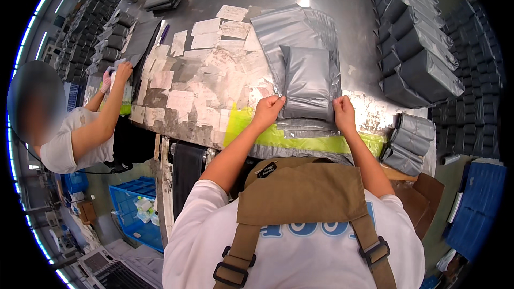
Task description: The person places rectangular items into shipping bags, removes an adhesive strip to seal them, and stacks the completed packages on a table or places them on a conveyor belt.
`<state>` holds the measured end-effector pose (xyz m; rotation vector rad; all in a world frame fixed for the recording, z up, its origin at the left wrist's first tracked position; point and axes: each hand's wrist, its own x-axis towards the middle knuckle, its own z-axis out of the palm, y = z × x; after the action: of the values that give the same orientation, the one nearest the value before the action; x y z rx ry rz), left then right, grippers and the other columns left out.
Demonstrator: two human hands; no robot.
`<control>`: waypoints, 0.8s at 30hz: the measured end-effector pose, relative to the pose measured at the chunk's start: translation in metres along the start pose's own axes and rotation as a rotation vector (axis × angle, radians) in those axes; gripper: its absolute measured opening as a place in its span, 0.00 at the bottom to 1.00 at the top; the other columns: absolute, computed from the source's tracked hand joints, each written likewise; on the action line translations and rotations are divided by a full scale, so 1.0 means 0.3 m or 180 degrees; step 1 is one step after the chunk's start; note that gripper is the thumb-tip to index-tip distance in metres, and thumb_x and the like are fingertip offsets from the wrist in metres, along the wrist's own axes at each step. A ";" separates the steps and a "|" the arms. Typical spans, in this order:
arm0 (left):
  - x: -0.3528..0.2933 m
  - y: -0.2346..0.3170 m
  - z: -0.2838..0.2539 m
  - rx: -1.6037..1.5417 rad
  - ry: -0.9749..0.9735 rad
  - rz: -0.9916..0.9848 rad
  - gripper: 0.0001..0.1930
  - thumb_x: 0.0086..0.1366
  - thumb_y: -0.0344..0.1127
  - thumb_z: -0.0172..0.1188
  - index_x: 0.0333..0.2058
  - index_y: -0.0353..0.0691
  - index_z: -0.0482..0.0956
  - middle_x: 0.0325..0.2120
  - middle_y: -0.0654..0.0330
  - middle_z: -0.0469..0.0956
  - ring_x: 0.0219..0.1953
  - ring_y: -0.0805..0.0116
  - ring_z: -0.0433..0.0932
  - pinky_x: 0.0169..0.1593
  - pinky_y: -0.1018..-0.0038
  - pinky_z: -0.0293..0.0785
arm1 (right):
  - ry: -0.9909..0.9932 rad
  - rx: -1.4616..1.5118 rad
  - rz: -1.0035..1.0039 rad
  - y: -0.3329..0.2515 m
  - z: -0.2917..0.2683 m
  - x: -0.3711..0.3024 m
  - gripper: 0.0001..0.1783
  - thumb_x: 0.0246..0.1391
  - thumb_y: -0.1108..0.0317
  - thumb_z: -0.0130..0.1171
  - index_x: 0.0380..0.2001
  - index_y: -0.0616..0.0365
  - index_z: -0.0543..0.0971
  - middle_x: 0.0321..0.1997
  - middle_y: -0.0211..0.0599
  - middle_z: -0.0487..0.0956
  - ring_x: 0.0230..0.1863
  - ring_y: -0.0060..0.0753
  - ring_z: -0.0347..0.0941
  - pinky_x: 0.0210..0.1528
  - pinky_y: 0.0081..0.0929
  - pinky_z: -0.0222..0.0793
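Observation:
A plump grey plastic packet (307,81) lies in front of me, on top of fanned flat grey plastic bags (267,29). My left hand (269,112) is closed in a pinch at the packet's near left corner. Opposite it, my right hand (344,113) pinches at the near right edge. Whether its fingers grip the packet or a bag layer under it is hard to see. Both thumbs lie close to the plastic, and the fingertips are partly hidden. Yellow-green tape (300,143) runs along the table's near edge, just below the packet.
Rows of grey packets (415,56) stand at the right, with a few more (409,142) by the near right corner. Paper slips cover the metal table (206,88). A co-worker (80,134) handles something at the left. A blue crate (136,208) sits below.

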<state>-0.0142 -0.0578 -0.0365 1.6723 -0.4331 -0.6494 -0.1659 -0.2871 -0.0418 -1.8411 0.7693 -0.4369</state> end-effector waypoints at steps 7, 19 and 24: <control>-0.011 0.086 0.026 0.1384 0.0520 0.0288 0.06 0.67 0.33 0.56 0.39 0.38 0.72 0.18 0.65 0.69 0.25 0.72 0.67 0.30 0.72 0.64 | 0.0163 -0.0938 -0.0340 -0.101 0.035 -0.006 0.06 0.59 0.69 0.58 0.35 0.61 0.75 0.28 0.39 0.77 0.28 0.29 0.72 0.35 0.29 0.69; 0.057 0.098 0.142 -0.0156 -0.0021 0.0599 0.29 0.75 0.43 0.36 0.69 0.34 0.48 0.70 0.53 0.50 0.72 0.62 0.47 0.71 0.70 0.42 | -0.0608 0.0482 0.0042 -0.180 0.104 0.053 0.42 0.67 0.48 0.40 0.71 0.63 0.40 0.77 0.49 0.40 0.77 0.42 0.33 0.75 0.32 0.30; 0.001 0.262 0.086 -0.0735 -0.0092 0.0398 0.34 0.70 0.35 0.44 0.70 0.33 0.41 0.72 0.51 0.39 0.73 0.60 0.40 0.71 0.69 0.37 | -0.0848 0.1903 -0.0709 -0.346 0.057 0.037 0.46 0.65 0.47 0.45 0.71 0.62 0.37 0.77 0.49 0.34 0.77 0.40 0.27 0.74 0.32 0.26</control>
<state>-0.0249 -0.0937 0.0372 1.4076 -0.4615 -0.6077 -0.1158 -0.2573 0.0465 -1.3807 0.2122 -0.4882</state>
